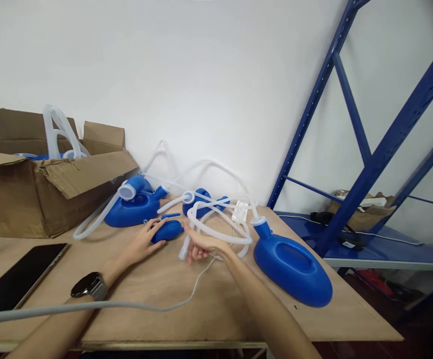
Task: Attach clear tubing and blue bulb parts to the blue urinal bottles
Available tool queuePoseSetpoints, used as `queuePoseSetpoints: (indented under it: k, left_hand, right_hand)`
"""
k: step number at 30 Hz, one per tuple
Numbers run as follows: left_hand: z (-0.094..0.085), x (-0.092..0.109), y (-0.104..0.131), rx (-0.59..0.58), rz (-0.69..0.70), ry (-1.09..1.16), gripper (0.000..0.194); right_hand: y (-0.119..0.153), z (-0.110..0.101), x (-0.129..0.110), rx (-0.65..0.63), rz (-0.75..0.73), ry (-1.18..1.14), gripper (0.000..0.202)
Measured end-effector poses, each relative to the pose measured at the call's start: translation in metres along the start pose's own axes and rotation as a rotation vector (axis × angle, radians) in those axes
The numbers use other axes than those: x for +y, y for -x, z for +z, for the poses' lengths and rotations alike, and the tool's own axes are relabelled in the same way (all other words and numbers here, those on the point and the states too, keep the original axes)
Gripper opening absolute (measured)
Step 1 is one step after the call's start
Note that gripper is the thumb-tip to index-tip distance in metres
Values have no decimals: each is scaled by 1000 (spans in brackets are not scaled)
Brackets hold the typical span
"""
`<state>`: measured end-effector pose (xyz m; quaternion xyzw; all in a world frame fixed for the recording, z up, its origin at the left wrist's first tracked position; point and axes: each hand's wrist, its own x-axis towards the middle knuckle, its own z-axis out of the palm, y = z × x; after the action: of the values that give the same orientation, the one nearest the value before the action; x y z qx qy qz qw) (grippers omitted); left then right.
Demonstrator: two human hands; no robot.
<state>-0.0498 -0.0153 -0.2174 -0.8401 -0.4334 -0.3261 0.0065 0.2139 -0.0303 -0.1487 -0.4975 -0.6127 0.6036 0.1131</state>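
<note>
My left hand [145, 243] is closed around a blue rounded funnel piece [168, 231] just above the table. Its narrow tip points right, toward my right thumb. My right hand [203, 244] has its fingers curled around a translucent hose [184, 248], whose free end sticks out at the left, close to the funnel piece. Part of the grip is hidden behind the thumb. The hose lies in loops behind the hand. To the right, a blue urinal bottle [291, 269] rests on its side with a hose at its neck. A small blue strip [170, 215] lies behind the funnel piece.
More blue urinal bottles [130, 212] with hoses stand along the wall. An open cardboard box [10, 199] at the left holds similar parts. A phone [18, 274] lies in front of it. A grey cable [126, 304] crosses the foreground. A blue metal shelf [351, 234] stands right.
</note>
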Motion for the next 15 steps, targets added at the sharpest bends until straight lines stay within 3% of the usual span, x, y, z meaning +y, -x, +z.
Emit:
queuePoseSetpoints:
  k: [3, 6, 9, 12, 15]
  left_hand:
    - [1, 3, 2, -38, 4, 15, 76]
    - [0, 6, 4, -51, 27, 26, 79]
    - [-1, 7, 5, -57, 76, 28, 79]
    - [-2, 7, 7, -91, 116, 1, 80]
    - [-4, 11, 8, -109, 158, -39, 88]
  right_hand:
    - [9, -6, -6, -46, -114, -442, 80]
    - [2, 5, -2, 132, -322, -757, 48]
    - [-13, 32, 9, 268, -441, -827, 36]
    - [-23, 58, 20, 315, -477, -787, 35]
    - [-21, 63, 26, 351, -490, -644, 45]
